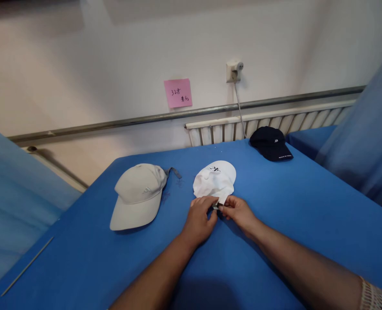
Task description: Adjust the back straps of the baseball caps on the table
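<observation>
A white baseball cap with a black emblem lies on the blue table, its brim pointing away from me. At its near edge, where the back strap is, both hands work close together. My left hand is closed on the left side of the strap, thumb and fingers pinching. From the right, my right hand pinches the strap near a small dark piece that looks like its buckle. The fingers partly hide the strap. To the left sits a beige baseball cap with its grey strap end sticking out.
A dark navy cap rests at the far right of the blue table. A thin stick lies at the left edge. Behind are a radiator, a metal rail and a plugged-in cord. Blue curtains hang at both sides.
</observation>
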A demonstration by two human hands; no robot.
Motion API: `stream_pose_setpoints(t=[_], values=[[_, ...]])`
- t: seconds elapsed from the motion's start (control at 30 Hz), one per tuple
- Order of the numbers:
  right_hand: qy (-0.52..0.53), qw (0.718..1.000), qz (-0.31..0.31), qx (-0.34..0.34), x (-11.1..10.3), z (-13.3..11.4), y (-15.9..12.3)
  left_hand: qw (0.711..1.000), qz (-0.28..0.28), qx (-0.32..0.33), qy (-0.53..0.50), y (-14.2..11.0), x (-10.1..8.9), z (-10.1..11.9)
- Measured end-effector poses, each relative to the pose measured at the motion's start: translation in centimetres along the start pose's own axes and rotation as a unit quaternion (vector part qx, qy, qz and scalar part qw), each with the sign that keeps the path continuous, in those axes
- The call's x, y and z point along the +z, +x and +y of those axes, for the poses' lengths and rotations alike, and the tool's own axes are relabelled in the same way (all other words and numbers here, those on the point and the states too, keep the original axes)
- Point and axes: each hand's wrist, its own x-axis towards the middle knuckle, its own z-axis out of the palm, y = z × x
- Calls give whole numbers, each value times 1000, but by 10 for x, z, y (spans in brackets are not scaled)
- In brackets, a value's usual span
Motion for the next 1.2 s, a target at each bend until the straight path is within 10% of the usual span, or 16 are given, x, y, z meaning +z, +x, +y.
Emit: stream_pose_setpoints(t=[0.7, 1.2], values=[[-88, 994, 49, -49, 0, 20, 9, 955, -20, -185, -232, 27, 7, -9], [-19, 998, 34, -40, 6, 4, 2, 943, -4, -197, -270, 26, 9, -12]])
